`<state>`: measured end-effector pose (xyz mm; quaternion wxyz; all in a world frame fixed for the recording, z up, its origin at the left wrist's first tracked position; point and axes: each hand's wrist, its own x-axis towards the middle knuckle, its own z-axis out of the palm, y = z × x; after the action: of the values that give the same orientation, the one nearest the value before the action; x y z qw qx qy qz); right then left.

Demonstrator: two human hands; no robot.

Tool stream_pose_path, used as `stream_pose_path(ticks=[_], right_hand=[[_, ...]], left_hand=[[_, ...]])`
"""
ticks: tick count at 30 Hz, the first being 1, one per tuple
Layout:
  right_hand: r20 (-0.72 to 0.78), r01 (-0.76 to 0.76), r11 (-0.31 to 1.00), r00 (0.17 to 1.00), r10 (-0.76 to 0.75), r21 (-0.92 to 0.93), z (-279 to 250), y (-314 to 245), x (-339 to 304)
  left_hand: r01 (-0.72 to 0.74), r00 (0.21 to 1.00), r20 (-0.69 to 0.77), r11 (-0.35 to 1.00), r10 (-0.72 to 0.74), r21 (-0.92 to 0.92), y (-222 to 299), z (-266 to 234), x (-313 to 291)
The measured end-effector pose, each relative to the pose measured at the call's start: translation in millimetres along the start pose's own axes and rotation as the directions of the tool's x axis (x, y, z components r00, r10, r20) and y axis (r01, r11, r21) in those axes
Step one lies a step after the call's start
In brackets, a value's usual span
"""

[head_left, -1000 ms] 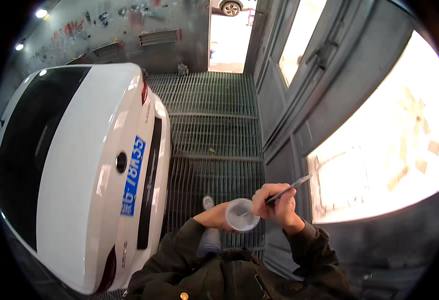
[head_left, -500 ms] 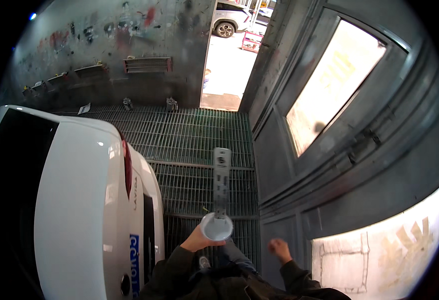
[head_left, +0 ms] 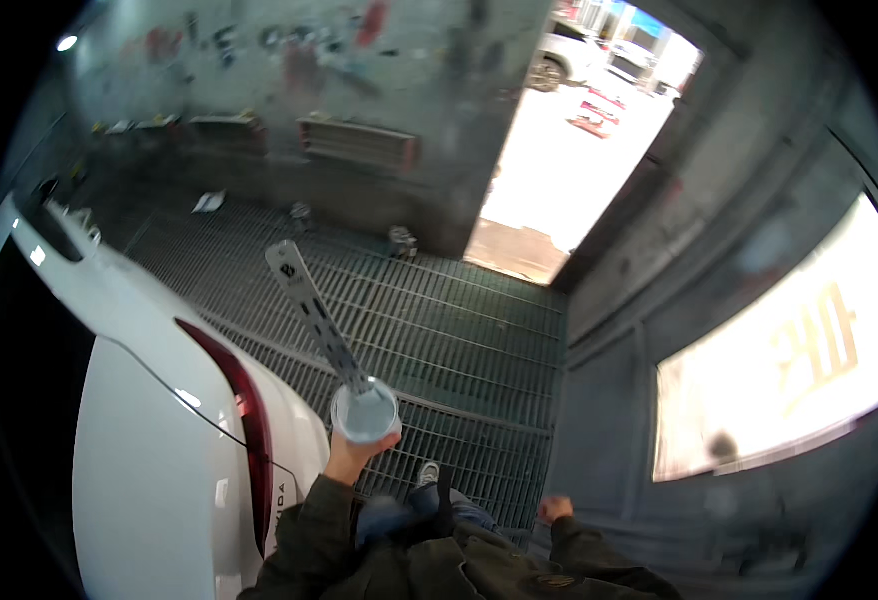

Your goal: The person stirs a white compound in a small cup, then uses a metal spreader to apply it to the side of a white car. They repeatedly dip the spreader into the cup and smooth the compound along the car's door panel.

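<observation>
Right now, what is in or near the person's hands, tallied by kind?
Small round grey cup of paint, held in the left hand: 1
Long flat grey stirring stick, standing in that cup: 1
White car, beside the left hand: 1
Right hand, holding nothing, fingers curled: 1
Total: 4

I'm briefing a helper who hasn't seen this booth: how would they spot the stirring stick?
Start at the white car on the left, by its red tail light. Just right of it, the left hand holds up a small round cup. The stirring stick is the flat grey perforated strip standing slanted in that cup.
</observation>
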<state>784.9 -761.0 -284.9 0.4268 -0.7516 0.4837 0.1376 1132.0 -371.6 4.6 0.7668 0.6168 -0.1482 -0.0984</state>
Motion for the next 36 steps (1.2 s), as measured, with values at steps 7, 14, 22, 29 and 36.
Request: stream_pose_path(ticks=[7, 14, 22, 29, 36], right_hand=[[-0.038, 0.262, 0.873, 0.962, -0.271, 0.412, -69.4, -361.0, 174.7], [0.234, 0.415, 0.909, 0.888, -0.396, -0.038, 19.9, -552.4, 275.8], [0.350, 0.320, 0.901, 0.913, -0.210, -0.293, 110.4, -716.3, 383.9], [0.606, 0.574, 0.669, 0.763, -0.226, -0.473, 277.2, -939.8, 494.7], [0.632, 0.607, 0.562, 0.753, -0.182, -0.562, 548.7, -1085.3, 721.9]], left_hand=[[-0.009, 0.947, -0.319, 0.990, -0.037, -0.143, -6.0, -54.3, 143.7], [-0.108, 0.822, -0.569, 0.987, 0.021, -0.121, -54.0, -169.2, 302.8], [-0.079, 0.719, -0.695, 0.993, -0.003, -0.086, -28.6, -293.2, 448.7], [0.141, 0.616, -0.788, 0.980, 0.025, 0.141, -53.2, -389.2, 505.9], [0.280, 0.202, -0.974, 0.947, 0.099, 0.154, -116.3, -493.7, 612.6]])
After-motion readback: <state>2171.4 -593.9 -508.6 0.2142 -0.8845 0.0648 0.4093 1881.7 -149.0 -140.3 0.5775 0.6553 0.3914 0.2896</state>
